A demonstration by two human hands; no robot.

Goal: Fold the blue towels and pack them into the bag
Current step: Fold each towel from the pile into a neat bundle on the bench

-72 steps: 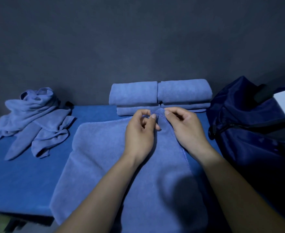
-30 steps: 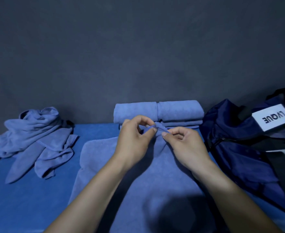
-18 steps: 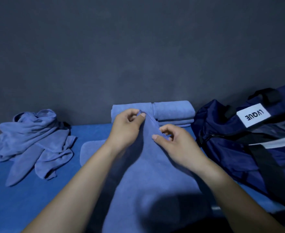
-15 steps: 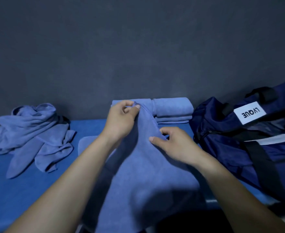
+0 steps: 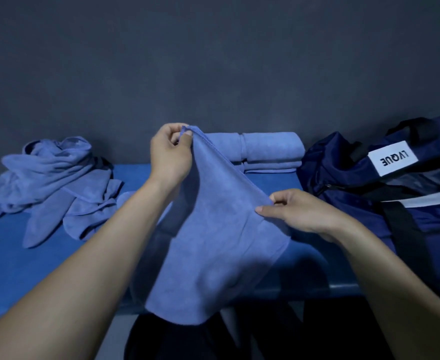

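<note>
A blue towel [image 5: 221, 237] is pinched at its edge by the left hand [image 5: 169, 157] and the right hand [image 5: 299, 214]; the bag's [image 5: 369, 193] inside is hidden.

Head view: worn on the person's head, facing forward and down
Nearness: close over the blue surface [image 5: 19, 268]
Far side: dark wall [image 5: 213, 61]

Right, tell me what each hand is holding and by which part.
Both hold one blue towel: the left hand pinches its raised top corner, the right hand pinches the same edge lower down.
</note>
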